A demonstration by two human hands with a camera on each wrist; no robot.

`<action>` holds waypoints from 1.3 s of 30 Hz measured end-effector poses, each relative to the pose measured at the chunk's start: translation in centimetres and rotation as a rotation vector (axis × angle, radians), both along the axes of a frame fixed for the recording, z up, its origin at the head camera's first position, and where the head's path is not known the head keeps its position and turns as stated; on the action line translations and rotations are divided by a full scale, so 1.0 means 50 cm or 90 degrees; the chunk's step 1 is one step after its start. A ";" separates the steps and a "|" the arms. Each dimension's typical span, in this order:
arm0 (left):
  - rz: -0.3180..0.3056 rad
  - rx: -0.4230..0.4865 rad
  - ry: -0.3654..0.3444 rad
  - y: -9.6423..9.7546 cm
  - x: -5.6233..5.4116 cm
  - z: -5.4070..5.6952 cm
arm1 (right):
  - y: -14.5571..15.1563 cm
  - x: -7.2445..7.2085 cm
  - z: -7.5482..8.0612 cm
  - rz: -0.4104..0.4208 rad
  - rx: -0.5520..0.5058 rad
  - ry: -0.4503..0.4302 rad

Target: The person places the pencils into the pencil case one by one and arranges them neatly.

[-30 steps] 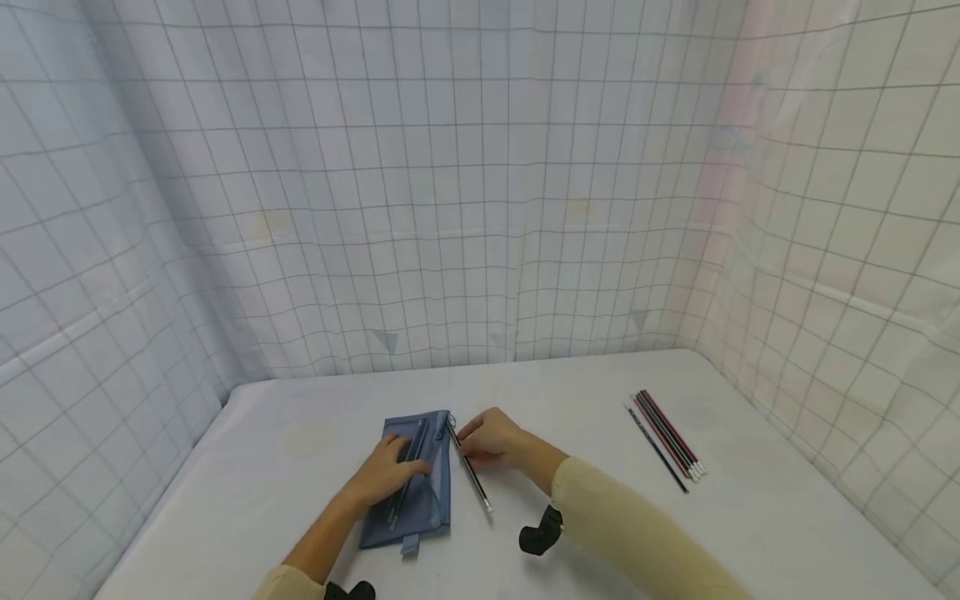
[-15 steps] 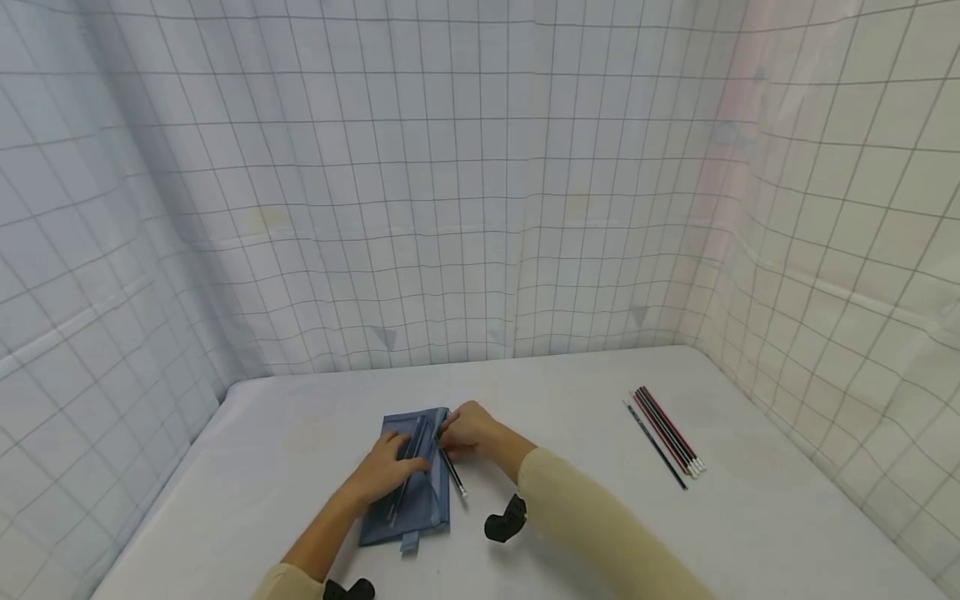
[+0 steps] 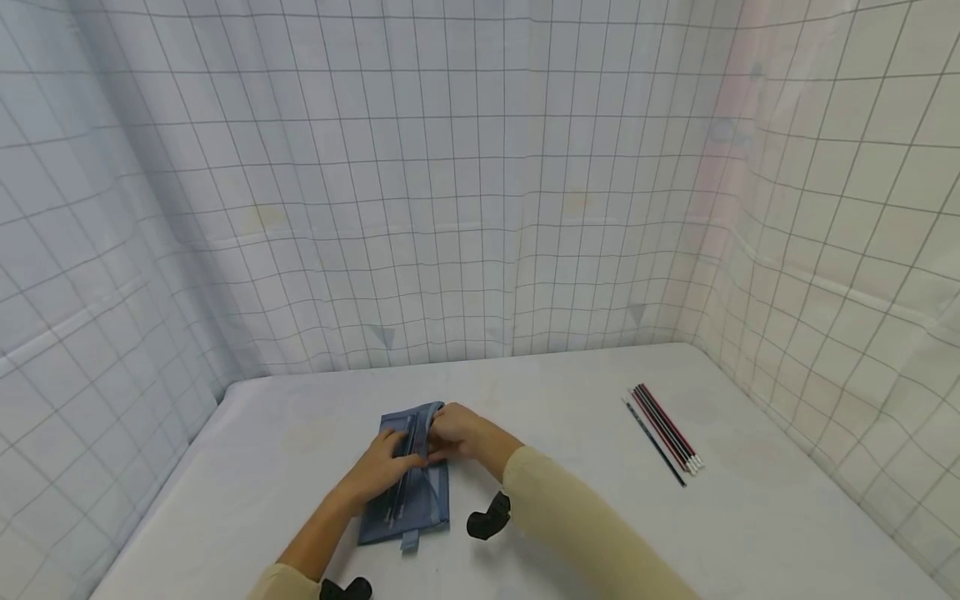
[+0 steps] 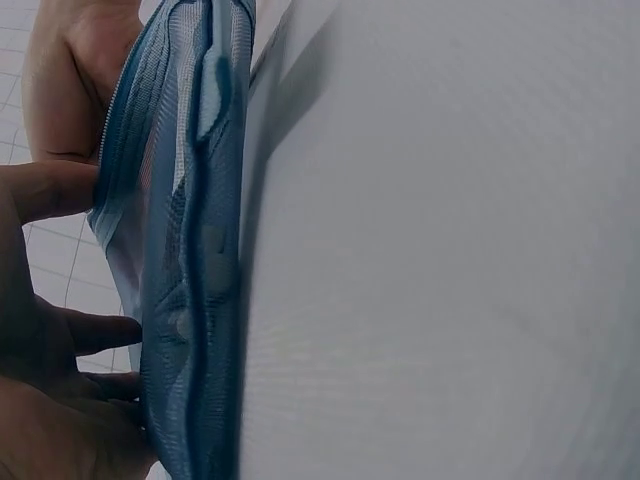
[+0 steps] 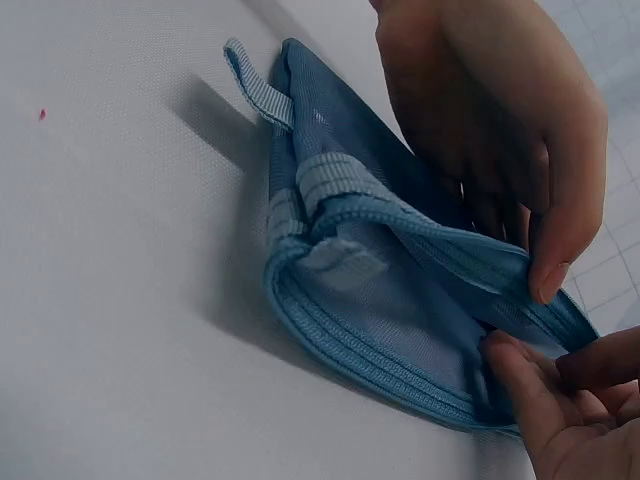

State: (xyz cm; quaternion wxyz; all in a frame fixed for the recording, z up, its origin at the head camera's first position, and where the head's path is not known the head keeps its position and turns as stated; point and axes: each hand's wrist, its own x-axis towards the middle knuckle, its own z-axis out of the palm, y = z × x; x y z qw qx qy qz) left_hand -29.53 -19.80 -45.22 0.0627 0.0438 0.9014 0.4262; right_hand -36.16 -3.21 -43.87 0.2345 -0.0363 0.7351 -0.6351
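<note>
A blue mesh zip pencil pouch sits on the white table, and pencils show through its mesh. My left hand rests over the pouch, fingers spread; in the right wrist view its thumb touches the zipped edge of the gaping mouth. My right hand reaches in from the right side, thumb and forefinger close together inside the zip opening. The mesh and the zip edge hide those fingertips, so I cannot tell whether they still pinch a pencil.
Several red and black pencils with white ends lie in a row at the table's right. One dark patterned pencil lies just left of them. White gridded curtains stand round the table's back and sides.
My right hand has moved left to the pouch's mouth, carrying a black pencil that now shows inside the mesh. The pouch's right edge has lifted. My left hand stays nearly in place.
</note>
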 end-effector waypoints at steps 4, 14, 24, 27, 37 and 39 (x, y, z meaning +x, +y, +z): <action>0.002 0.001 -0.007 0.003 0.002 0.000 | 0.011 -0.003 -0.002 0.007 -0.028 -0.027; 0.006 -0.033 0.012 0.005 0.000 -0.004 | 0.056 -0.010 0.012 0.029 -0.022 -0.033; 0.008 -0.047 0.018 0.008 -0.001 -0.007 | 0.091 -0.009 0.032 0.037 0.008 -0.016; 0.006 -0.049 0.021 0.007 -0.001 -0.009 | 0.098 -0.009 0.038 0.038 0.013 -0.012; 0.007 -0.060 0.006 0.009 -0.003 -0.001 | 0.122 -0.007 0.056 0.047 0.019 -0.009; 0.006 -0.064 0.007 0.009 -0.004 -0.001 | 0.130 -0.008 0.060 0.044 0.021 -0.008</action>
